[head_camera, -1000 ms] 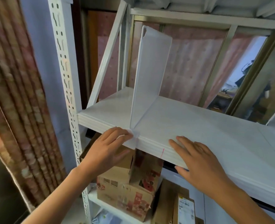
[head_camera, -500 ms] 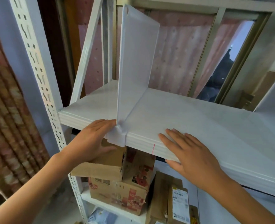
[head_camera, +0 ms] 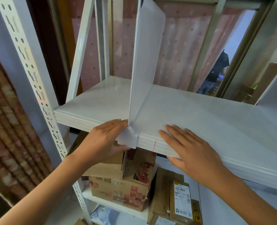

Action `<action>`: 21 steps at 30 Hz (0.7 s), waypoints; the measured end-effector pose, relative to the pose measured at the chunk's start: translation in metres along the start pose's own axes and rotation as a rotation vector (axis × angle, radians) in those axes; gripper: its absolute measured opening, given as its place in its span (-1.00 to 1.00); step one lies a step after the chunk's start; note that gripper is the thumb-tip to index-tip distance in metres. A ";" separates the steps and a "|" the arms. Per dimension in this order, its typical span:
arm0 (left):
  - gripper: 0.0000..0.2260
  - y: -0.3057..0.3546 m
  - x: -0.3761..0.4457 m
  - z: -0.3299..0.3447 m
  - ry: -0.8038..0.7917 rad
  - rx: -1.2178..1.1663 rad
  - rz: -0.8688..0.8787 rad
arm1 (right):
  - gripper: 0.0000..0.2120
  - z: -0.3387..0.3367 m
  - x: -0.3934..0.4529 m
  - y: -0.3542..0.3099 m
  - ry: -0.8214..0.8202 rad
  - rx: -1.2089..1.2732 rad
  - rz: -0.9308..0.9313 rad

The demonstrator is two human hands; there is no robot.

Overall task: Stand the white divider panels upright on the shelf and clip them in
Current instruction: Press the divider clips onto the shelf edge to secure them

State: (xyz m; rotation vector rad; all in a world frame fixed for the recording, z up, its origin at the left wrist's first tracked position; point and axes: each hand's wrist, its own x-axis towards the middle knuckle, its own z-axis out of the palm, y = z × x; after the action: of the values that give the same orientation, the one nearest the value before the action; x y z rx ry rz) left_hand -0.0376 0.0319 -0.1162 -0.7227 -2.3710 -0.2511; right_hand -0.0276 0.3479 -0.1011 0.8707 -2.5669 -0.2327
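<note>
Divider panel [head_camera: 146,62]: standing upright; left hand [head_camera: 102,142] is pinching its clip [head_camera: 129,138] onto shelf [head_camera: 199,120] front edge. Right hand [head_camera: 191,151]: lying flat, grasping nothing. Next: pressing clip fully home.

One white divider panel [head_camera: 146,59] stands upright on the one white shelf [head_camera: 199,117]. Two hands: the left hand [head_camera: 104,140] just left of the panel's clip, the right hand [head_camera: 191,151] to its right. Below the grip sit two cardboard boxes [head_camera: 123,181] and one labelled parcel [head_camera: 181,197].

The left hand [head_camera: 102,142] grips the shelf [head_camera: 199,114] front edge, fingers on top, thumb beneath. The right hand [head_camera: 191,151] lies flat, fingers spread on the shelf, thumb under the edge.
</note>
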 end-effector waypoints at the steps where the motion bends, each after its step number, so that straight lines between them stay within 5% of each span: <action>1: -0.31 0.004 0.002 0.002 0.001 -0.005 0.009 | -0.14 0.000 0.000 0.000 0.000 0.003 0.002; 17: -0.34 0.036 0.014 0.013 -0.003 -0.057 0.050 | -0.20 -0.010 0.000 -0.006 -0.046 -0.021 0.028; 21: -0.31 0.036 0.011 -0.003 -0.108 -0.220 -0.010 | -0.33 -0.045 -0.003 -0.010 -0.119 0.571 0.233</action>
State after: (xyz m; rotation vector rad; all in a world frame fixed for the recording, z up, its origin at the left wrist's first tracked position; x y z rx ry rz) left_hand -0.0229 0.0657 -0.1069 -0.8449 -2.4745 -0.4952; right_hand -0.0005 0.3409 -0.0647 0.7416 -2.8620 0.5579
